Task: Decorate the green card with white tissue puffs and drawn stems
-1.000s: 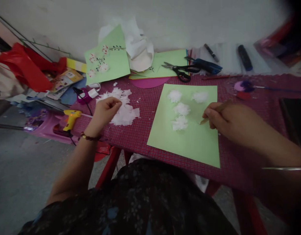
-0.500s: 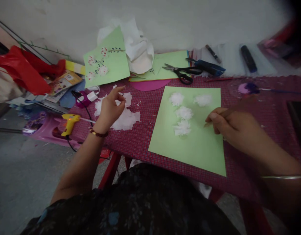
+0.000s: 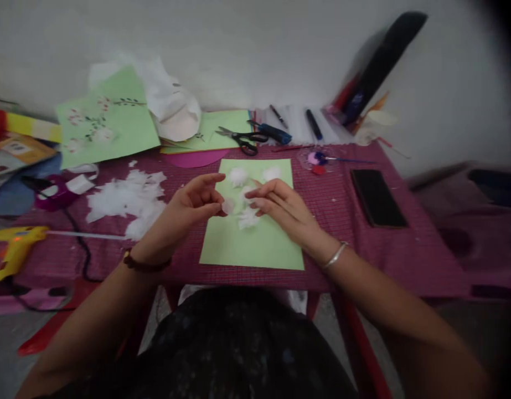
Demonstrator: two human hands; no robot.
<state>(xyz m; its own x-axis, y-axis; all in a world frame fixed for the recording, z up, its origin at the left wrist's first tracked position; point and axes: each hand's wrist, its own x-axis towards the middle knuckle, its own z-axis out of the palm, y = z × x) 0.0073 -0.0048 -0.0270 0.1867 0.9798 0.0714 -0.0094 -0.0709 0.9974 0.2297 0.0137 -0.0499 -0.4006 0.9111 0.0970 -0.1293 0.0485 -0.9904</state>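
Over the light green sheet [image 3: 255, 252], my left hand [image 3: 186, 208] pinches a small white paper piece [image 3: 227, 206] between thumb and fingertips. Facing it, my right hand [image 3: 286, 210] is closed on a thin wooden stick [image 3: 256, 183], mostly hidden by the fingers. Several fluffy white paper tufts lie on the sheet, among them an upper left tuft [image 3: 238, 177], an upper right tuft [image 3: 272, 173] and a lower tuft [image 3: 248, 218]; my right fingers partly cover another. Torn white paper pieces [image 3: 126, 197] are heaped to the left of the sheet.
A yellow glue gun [image 3: 16, 249] with its cord lies at the left. Behind the sheet are scissors [image 3: 242, 138], a blue-handled tool [image 3: 275, 133] and a decorated green sheet [image 3: 109, 119]. A paintbrush [image 3: 346, 159] and a dark flat object [image 3: 378, 198] lie to the right.
My left hand has come from the paper heap to above the green sheet with a white piece in its fingers. My right hand has moved in towards it. The view has turned right.
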